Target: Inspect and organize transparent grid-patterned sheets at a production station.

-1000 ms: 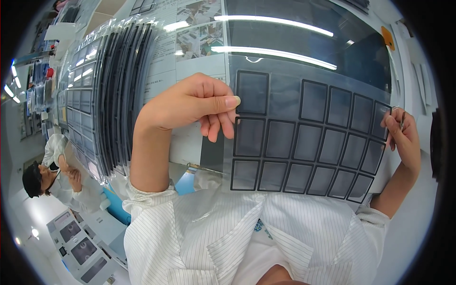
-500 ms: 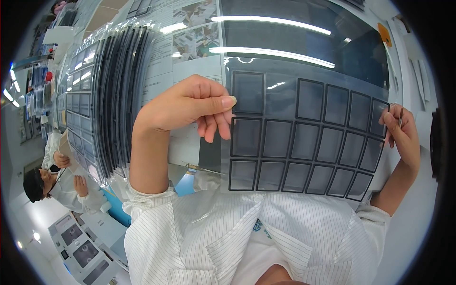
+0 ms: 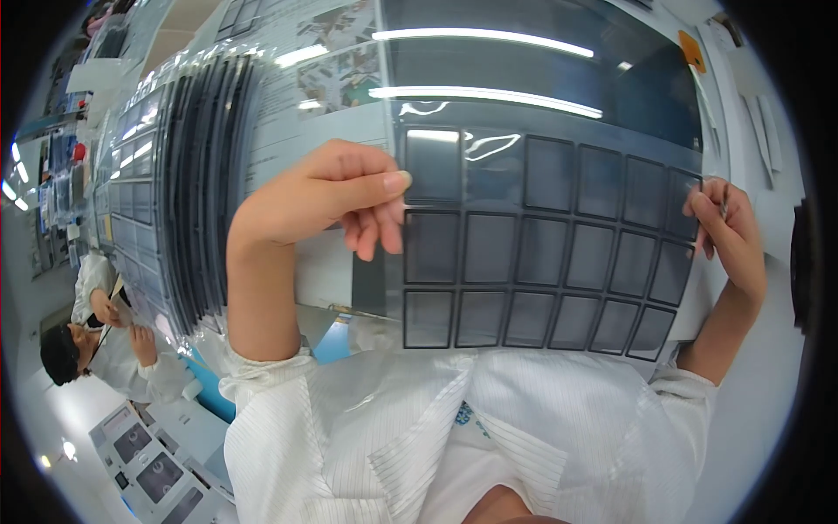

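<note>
A clear flexible sheet [image 3: 489, 249] is held up in front of my chest. It carries three rows of dark-outlined rectangular frames; the second place in the top row shows no dark outline. My left hand [image 3: 340, 196] pinches its left edge near the top, thumb in front, with the other fingers curled below. At the opposite edge, my right hand [image 3: 729, 223] grips the sheet between thumb and fingers. A thin dark sliver shows among the right fingers, too small to make out. Fingers behind the sheet are partly hidden.
Left of my arm stands a thick row of similar sheets [image 3: 201, 192] in clear plastic. Beyond the held sheet lies a dark glossy panel [image 3: 524, 65] reflecting ceiling lights. Printed paper [image 3: 292, 131] lies beside it. Another person [image 3: 96, 349] works at far left.
Both hands and the sheet appear slightly further left, along with the whole scene. Bright reflections now cross the sheet's top-left part. Both grips stay the same.
</note>
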Action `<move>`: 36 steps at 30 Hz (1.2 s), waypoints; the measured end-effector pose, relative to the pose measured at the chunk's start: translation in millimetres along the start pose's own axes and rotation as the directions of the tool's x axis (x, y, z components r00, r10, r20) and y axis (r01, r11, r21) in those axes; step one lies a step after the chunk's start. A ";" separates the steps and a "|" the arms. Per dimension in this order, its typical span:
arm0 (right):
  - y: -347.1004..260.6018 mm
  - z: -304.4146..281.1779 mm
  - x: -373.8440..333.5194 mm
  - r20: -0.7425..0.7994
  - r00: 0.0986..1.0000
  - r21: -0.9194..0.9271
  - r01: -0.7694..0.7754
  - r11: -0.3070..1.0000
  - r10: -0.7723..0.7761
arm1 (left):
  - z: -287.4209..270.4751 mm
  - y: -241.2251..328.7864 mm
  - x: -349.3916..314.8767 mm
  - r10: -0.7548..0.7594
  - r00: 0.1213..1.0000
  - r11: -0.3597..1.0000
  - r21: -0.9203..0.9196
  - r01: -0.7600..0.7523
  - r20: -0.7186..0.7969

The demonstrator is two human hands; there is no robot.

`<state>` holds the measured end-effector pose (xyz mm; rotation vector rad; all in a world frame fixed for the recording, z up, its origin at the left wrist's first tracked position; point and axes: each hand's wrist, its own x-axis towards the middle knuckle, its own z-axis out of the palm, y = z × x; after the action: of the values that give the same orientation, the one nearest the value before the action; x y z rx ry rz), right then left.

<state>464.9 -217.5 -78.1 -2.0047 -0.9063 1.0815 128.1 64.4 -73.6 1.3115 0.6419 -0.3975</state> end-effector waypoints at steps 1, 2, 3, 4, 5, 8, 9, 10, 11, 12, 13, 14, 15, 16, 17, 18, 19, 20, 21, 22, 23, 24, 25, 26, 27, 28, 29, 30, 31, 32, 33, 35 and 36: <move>-3.1 4.9 2.7 0.023 1.000 0.026 0.004 1.000 -0.005 | -1.5 -1.1 -1.6 -0.006 1.000 1.000 -0.012 0.006 -0.019; -5.5 7.0 3.4 0.040 0.999 0.055 0.005 0.998 -0.007 | -2.8 0.6 -1.1 0.003 1.000 1.000 -0.014 -0.003 -0.001; -7.6 7.9 3.2 0.043 0.999 0.062 -0.011 0.998 0.008 | -4.2 2.3 -0.7 0.020 0.999 1.000 0.006 -0.020 -0.050; -9.0 9.3 2.7 0.033 0.999 0.058 -0.016 0.998 0.014 | -5.6 3.4 -3.1 0.035 0.994 0.999 0.029 -0.032 -0.106; -9.8 9.9 1.6 0.040 0.999 0.065 -0.016 0.998 0.014 | -6.2 4.5 -3.4 0.047 0.990 0.998 0.056 -0.040 -0.129; -10.6 14.1 3.0 0.046 0.999 0.079 0.003 0.997 -0.007 | -1.7 2.8 -0.7 0.093 0.975 0.990 0.122 -0.069 -0.202; -10.0 15.0 4.6 0.054 0.998 0.070 0.023 0.997 -0.026 | 0.7 3.8 -0.9 0.093 0.975 0.990 0.124 -0.068 -0.204; -10.8 15.3 3.9 0.056 0.998 0.058 0.038 0.998 -0.041 | 3.3 6.0 -0.6 0.095 0.968 0.992 0.099 -0.074 -0.234; -11.5 16.5 3.6 0.051 0.998 0.057 0.036 0.998 -0.039 | 6.1 7.9 -0.4 0.096 0.960 0.994 0.075 -0.079 -0.264; -12.2 18.2 3.8 0.034 0.998 0.045 0.056 0.997 -0.058 | 9.2 9.2 -0.4 0.098 0.960 0.994 0.077 -0.080 -0.261; -13.1 18.2 2.7 0.011 0.997 0.028 0.071 0.997 -0.071 | 11.8 10.3 2.4 0.111 0.950 0.993 0.075 -0.093 -0.293; -14.1 17.7 2.0 0.003 0.998 0.023 0.066 0.998 -0.067 | 13.6 10.9 4.8 0.122 0.937 0.992 0.072 -0.104 -0.327; -15.2 17.1 1.5 -0.001 0.997 0.026 0.075 0.997 -0.075 | 13.8 9.9 7.3 0.127 0.939 0.991 0.071 -0.110 -0.319; -15.9 17.5 1.7 0.000 0.996 0.031 0.086 0.996 -0.086 | 13.0 7.0 9.0 0.115 0.933 0.993 0.067 -0.098 -0.341; -16.5 18.6 2.2 -0.002 0.996 0.027 0.085 0.996 -0.085 | 11.5 4.3 10.2 0.103 0.926 0.994 0.062 -0.086 -0.363; -16.9 20.1 2.8 -0.023 0.998 0.054 0.062 0.997 -0.061 | 7.5 2.1 10.0 0.106 0.926 0.994 0.060 -0.090 -0.362; -17.3 20.7 3.1 -0.041 0.998 0.081 0.041 0.996 -0.037 | 2.0 0.1 8.5 0.116 0.924 0.993 0.051 -0.104 -0.366; -17.3 20.6 2.8 -0.040 0.998 0.076 0.043 0.996 -0.040 | -0.1 -1.0 7.4 0.126 0.921 0.992 0.040 -0.119 -0.370; -17.2 20.5 2.4 -0.026 1.000 0.091 0.001 0.996 0.001 | 1.8 -0.5 7.1 0.116 0.907 0.993 0.016 -0.120 -0.404; -17.6 20.2 3.0 -0.012 0.999 0.106 -0.038 0.994 0.040 | 0.4 -0.7 6.3 0.120 0.905 0.992 0.014 -0.125 -0.408; -17.6 20.6 3.3 -0.011 0.999 0.101 -0.034 0.994 0.035 | -2.4 -1.0 5.3 0.140 0.911 0.990 0.048 -0.132 -0.387; -17.6 21.2 3.3 0.005 0.999 0.122 -0.039 0.992 0.039 | -4.2 -1.3 5.0 0.160 0.917 0.987 0.082 -0.139 -0.366; -17.3 22.2 2.8 0.022 0.999 0.146 -0.046 0.988 0.043 | -4.3 -1.0 3.9 0.160 0.915 0.987 0.080 -0.140 -0.370; -17.2 22.3 2.7 0.026 0.999 0.144 -0.044 0.989 0.041 | -4.3 -0.2 2.6 0.149 0.914 0.989 0.077 -0.129 -0.378; -16.7 21.9 2.6 0.035 0.999 0.133 -0.039 0.990 0.035 | -4.4 0.4 1.7 0.137 0.912 0.990 0.073 -0.118 -0.386; -16.0 21.8 2.6 0.044 0.999 0.124 -0.035 0.992 0.030 | -6.1 0.4 0.9 0.135 0.911 0.991 0.071 -0.116 -0.389; -15.4 21.9 2.8 0.047 0.998 0.124 -0.035 0.992 0.029 | -9.1 0.3 0.1 0.130 0.927 0.991 0.081 -0.108 -0.352; -14.7 22.1 3.2 0.047 0.998 0.116 -0.041 0.992 0.035 | -11.0 0.5 -0.2 0.125 0.941 0.991 0.092 -0.100 -0.314; -13.6 23.1 4.3 0.048 0.998 0.110 -0.046 0.993 0.041 | -11.3 1.3 0.1 0.120 0.941 0.991 0.091 -0.096 -0.318; -13.3 24.1 4.6 0.052 0.998 0.113 -0.046 0.993 0.041 | -10.9 2.5 0.8 0.121 0.938 0.991 0.097 -0.094 -0.326; -13.8 24.8 4.3 0.033 0.999 0.129 -0.031 0.991 0.027 | -10.9 3.0 1.2 0.122 0.935 0.990 0.104 -0.092 -0.334; -15.2 24.8 4.1 0.017 1.000 0.150 -0.015 0.989 0.013 | -12.8 0.4 0.6 0.135 0.926 0.989 0.105 -0.105 -0.354; -15.7 24.8 4.1 0.021 1.000 0.155 -0.011 0.988 0.008 | -13.3 -0.5 0.0 0.154 0.916 0.987 0.107 -0.122 -0.370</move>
<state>441.0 -200.1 -77.5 -1.8756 -0.7982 1.1437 125.0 77.3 -75.6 1.5182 0.8542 -0.0517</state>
